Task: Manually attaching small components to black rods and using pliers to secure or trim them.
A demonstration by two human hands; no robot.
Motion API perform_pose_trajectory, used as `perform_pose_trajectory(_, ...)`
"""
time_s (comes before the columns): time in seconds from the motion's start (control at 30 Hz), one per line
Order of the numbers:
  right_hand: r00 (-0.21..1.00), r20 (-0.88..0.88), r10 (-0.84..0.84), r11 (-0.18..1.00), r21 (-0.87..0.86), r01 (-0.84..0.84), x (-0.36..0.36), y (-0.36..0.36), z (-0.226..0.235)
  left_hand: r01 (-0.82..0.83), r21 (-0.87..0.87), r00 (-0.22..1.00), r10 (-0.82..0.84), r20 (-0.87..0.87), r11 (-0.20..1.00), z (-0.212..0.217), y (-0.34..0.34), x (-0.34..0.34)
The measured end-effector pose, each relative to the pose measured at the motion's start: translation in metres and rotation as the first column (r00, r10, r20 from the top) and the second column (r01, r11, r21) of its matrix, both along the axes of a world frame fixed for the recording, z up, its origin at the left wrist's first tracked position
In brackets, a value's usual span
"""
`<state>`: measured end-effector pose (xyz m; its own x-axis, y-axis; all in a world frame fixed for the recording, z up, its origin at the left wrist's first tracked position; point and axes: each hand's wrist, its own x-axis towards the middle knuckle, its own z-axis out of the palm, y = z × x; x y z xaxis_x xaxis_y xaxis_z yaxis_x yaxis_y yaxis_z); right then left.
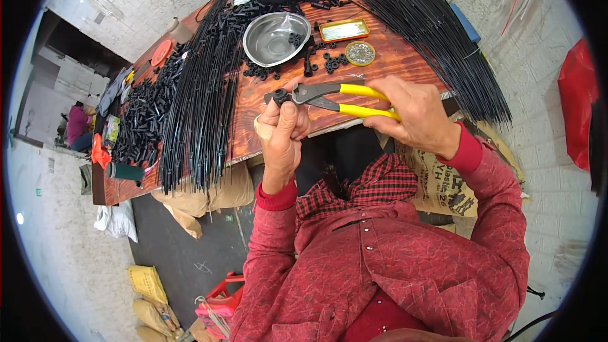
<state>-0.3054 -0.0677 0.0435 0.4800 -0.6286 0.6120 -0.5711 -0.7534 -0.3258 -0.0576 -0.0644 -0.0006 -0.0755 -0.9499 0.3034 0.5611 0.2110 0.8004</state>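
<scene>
My left hand [285, 136] pinches a small round black plastic part [280, 95] between thumb and fingers, above the table's near edge. Closed around the yellow handles of end-cutting pincers [362, 111] is my right hand [415, 113]. The pincer jaws point left and come right up to the black part; whether they grip it or anything thin beside it, I cannot tell. Just beyond my hands lie loose black rings [332, 64] and an upright black fitting [308, 66].
The reddish wooden table [405, 57] carries a metal bowl [256, 25], a yellow-rimmed tray [323, 37] of thin pins and a round dish [348, 56] of small metal pieces. Long black rods [196, 107] overhang its left front; another rod bundle [437, 38] lies right. A person [78, 128] is far left.
</scene>
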Motion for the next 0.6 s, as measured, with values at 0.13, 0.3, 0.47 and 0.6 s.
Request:
perform_pose_trajectory(0.13, 0.811, 0.563, -0.157, -0.27, 0.766, -0.584, -0.013, -0.008, 0.011, 0.097, 0.001, 0.994, -0.097, -0.055, 0.995, 0.001, 0.004, -0.001)
perform_pose_trajectory(0.3, 0.947, 0.296, 0.122, 0.178, 0.932, -0.314, -0.012, -0.011, 0.02, 0.091, -0.003, 0.993, -0.091, -0.071, 0.996, -0.002, 0.001, 0.0)
perform_pose_trajectory(0.47, 0.998, -0.055, 0.006, 1.0, -0.019, -0.007, 0.012, 0.005, 0.018, 0.038, 0.003, 0.998, -0.038, -0.042, 0.999, -0.002, -0.001, 0.0)
perform_pose_trajectory(0.6, 0.936, 0.339, 0.092, 0.334, 0.875, -0.35, 0.004, -0.003, 0.032, 0.087, -0.004, 0.992, -0.087, -0.096, 0.996, 0.002, 0.001, 0.0)
